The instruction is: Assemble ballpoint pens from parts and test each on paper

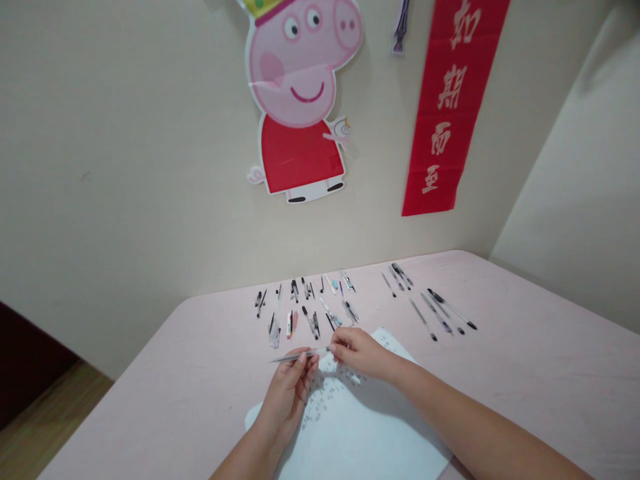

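A slim, clear-barrelled pen lies between my two hands, above the top left part of a white sheet of paper. My left hand is closed on its barrel with thumb and fingers. At the pen's right end, my right hand pinches with thumb and forefinger; whether a separate small part is in that pinch is hidden. Dark handwriting covers the upper part of the paper. Just beyond my hands, several groups of pen parts lie in two rows, with caps, barrels and refills.
Whole pens lie side by side at the right, with another group of pens behind them. The pink-covered table meets the wall at the back. A pig cutout and a red banner hang there.
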A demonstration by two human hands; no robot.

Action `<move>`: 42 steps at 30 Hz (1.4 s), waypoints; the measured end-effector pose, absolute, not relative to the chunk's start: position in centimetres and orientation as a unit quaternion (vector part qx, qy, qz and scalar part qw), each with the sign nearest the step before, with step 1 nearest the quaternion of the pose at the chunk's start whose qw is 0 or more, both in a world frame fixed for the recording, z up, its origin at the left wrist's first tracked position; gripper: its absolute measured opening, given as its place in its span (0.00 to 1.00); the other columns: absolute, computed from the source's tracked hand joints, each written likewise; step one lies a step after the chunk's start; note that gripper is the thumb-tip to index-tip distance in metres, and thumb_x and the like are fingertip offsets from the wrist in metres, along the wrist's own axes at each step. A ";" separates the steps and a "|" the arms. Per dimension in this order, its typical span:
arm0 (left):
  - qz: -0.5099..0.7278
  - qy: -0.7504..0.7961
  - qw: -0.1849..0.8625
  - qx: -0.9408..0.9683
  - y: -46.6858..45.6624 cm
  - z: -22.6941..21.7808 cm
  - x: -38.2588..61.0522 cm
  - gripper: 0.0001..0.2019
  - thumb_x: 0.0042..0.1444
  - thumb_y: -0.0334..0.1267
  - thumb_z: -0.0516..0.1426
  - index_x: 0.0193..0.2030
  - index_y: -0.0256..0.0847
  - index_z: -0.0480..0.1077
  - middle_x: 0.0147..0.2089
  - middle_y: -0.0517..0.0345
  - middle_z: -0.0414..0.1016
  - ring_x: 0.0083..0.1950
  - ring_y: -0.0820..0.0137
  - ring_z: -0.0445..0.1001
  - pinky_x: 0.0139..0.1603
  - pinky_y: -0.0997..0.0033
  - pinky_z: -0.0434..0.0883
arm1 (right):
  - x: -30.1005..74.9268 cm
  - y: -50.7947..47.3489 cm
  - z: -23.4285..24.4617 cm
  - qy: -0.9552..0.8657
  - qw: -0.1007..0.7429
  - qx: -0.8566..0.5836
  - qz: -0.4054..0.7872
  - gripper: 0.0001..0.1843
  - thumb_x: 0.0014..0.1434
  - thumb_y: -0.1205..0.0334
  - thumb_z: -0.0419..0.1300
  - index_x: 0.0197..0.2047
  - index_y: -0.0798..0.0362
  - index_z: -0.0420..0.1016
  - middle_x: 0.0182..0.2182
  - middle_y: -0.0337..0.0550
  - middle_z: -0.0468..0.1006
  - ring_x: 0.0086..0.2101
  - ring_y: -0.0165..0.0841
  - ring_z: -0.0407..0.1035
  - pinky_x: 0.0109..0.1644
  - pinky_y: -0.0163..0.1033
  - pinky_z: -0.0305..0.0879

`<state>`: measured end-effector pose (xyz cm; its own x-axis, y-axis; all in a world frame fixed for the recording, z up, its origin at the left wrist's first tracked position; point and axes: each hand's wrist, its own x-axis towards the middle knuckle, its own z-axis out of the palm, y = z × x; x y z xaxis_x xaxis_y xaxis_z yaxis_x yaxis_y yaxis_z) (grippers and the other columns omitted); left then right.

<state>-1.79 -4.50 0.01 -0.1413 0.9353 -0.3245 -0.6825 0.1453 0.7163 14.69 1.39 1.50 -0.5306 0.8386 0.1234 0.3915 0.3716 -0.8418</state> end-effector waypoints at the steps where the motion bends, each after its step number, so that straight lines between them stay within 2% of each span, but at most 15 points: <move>1: 0.634 0.406 0.639 0.156 -4.5 0.1 -1.8 0.07 0.54 0.21 0.54 0.32 0.32 0.71 0.29 0.52 0.77 0.30 0.74 0.78 0.34 0.79 0.76 | 14.7 1.4 1.4 -0.780 0.277 -0.395 0.399 0.09 0.56 0.65 0.53 0.25 0.54 0.68 0.20 0.37 0.73 0.24 0.28 0.66 0.29 0.31 0.58; 4: 0.633 0.404 0.642 0.156 -4.6 0.2 -1.8 0.06 0.54 0.21 0.54 0.32 0.32 0.71 0.28 0.52 0.77 0.30 0.74 0.78 0.34 0.79 0.76 | 14.8 1.5 1.2 -0.785 0.264 -0.390 0.402 0.16 0.60 0.61 0.50 0.22 0.54 0.66 0.18 0.37 0.71 0.22 0.28 0.65 0.29 0.31 0.58; 6: 0.632 0.408 0.640 0.154 -4.6 0.2 -1.7 0.07 0.55 0.21 0.54 0.32 0.32 0.71 0.29 0.53 0.77 0.30 0.74 0.78 0.34 0.79 0.76 | 14.9 1.6 1.3 -0.785 0.267 -0.391 0.400 0.18 0.61 0.59 0.48 0.22 0.54 0.66 0.19 0.37 0.71 0.23 0.28 0.65 0.30 0.31 0.58; 11: 0.635 0.417 0.632 0.153 -4.6 0.1 -1.7 0.09 0.56 0.20 0.52 0.32 0.32 0.71 0.29 0.52 0.77 0.30 0.75 0.78 0.35 0.80 0.76 | 14.9 1.5 1.5 -0.785 0.302 -0.386 0.379 0.02 0.54 0.65 0.56 0.32 0.54 0.68 0.27 0.38 0.72 0.29 0.29 0.66 0.29 0.30 0.58; 12: 0.635 0.418 0.632 0.155 -4.6 0.0 -1.7 0.09 0.56 0.20 0.52 0.32 0.32 0.71 0.29 0.52 0.77 0.30 0.75 0.78 0.35 0.80 0.76 | 14.9 1.4 1.5 -0.787 0.305 -0.382 0.377 0.02 0.52 0.67 0.57 0.32 0.54 0.68 0.27 0.38 0.72 0.29 0.29 0.66 0.30 0.30 0.58; 17: 0.634 0.413 0.635 0.158 -4.5 -0.1 -1.8 0.07 0.55 0.21 0.54 0.33 0.33 0.71 0.29 0.53 0.77 0.30 0.75 0.78 0.33 0.81 0.76 | 14.8 1.4 1.5 -0.787 0.299 -0.385 0.378 0.03 0.54 0.68 0.55 0.29 0.54 0.68 0.25 0.38 0.72 0.28 0.29 0.66 0.30 0.31 0.58; 21: 0.633 0.404 0.643 0.154 -4.5 0.0 -1.8 0.06 0.54 0.22 0.55 0.33 0.33 0.71 0.29 0.53 0.78 0.30 0.73 0.78 0.34 0.79 0.76 | 14.9 1.5 1.5 -0.794 0.275 -0.382 0.385 0.15 0.60 0.63 0.49 0.23 0.54 0.65 0.19 0.37 0.71 0.23 0.28 0.65 0.30 0.31 0.58; 23: 0.632 0.403 0.643 0.156 -4.5 -0.1 -1.8 0.06 0.54 0.21 0.55 0.33 0.33 0.71 0.29 0.53 0.78 0.30 0.73 0.78 0.34 0.79 0.76 | 14.9 1.5 1.5 -0.794 0.273 -0.384 0.385 0.17 0.62 0.61 0.48 0.22 0.54 0.65 0.19 0.38 0.71 0.23 0.28 0.65 0.30 0.32 0.58; 28: 0.634 0.408 0.637 0.160 -4.4 -0.3 -1.9 0.08 0.56 0.21 0.52 0.33 0.32 0.71 0.29 0.53 0.77 0.30 0.75 0.78 0.34 0.80 0.76 | 15.0 1.4 1.5 -0.791 0.296 -0.384 0.374 0.02 0.53 0.65 0.57 0.32 0.54 0.68 0.27 0.39 0.72 0.29 0.29 0.67 0.30 0.30 0.59; 31: 0.634 0.414 0.635 0.157 -4.5 -0.2 -1.8 0.09 0.56 0.21 0.52 0.33 0.33 0.71 0.29 0.53 0.77 0.30 0.75 0.78 0.35 0.80 0.76 | 15.0 1.4 1.4 -0.791 0.305 -0.384 0.365 0.03 0.51 0.68 0.57 0.32 0.54 0.68 0.29 0.39 0.72 0.30 0.29 0.66 0.29 0.30 0.58; 34: 0.632 0.418 0.634 0.155 -4.6 0.1 -1.7 0.08 0.56 0.21 0.52 0.33 0.33 0.71 0.29 0.53 0.77 0.31 0.75 0.78 0.35 0.79 0.76 | 14.9 1.5 1.4 -0.797 0.296 -0.383 0.361 0.03 0.53 0.67 0.55 0.29 0.54 0.68 0.26 0.38 0.72 0.28 0.29 0.66 0.29 0.30 0.58; 39: 0.630 0.413 0.638 0.161 -4.6 0.1 -1.7 0.08 0.56 0.21 0.52 0.32 0.33 0.71 0.29 0.53 0.77 0.30 0.75 0.77 0.35 0.79 0.76 | 15.0 1.6 1.5 -0.803 0.269 -0.380 0.373 0.16 0.61 0.62 0.48 0.22 0.55 0.66 0.20 0.37 0.70 0.23 0.27 0.64 0.30 0.31 0.57; 42: 0.632 0.415 0.636 0.159 -4.6 -0.1 -1.8 0.09 0.56 0.21 0.52 0.33 0.33 0.71 0.29 0.52 0.77 0.30 0.75 0.77 0.35 0.80 0.76 | 15.1 1.4 1.6 -0.796 0.283 -0.385 0.371 0.08 0.57 0.62 0.54 0.28 0.55 0.68 0.24 0.38 0.72 0.27 0.29 0.66 0.30 0.31 0.58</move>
<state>-1.79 -4.56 -0.05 -0.1417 0.9345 -0.3267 -0.6712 0.1518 0.7256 15.05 1.42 1.63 -0.5434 0.8230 0.1655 0.4021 0.4282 -0.8093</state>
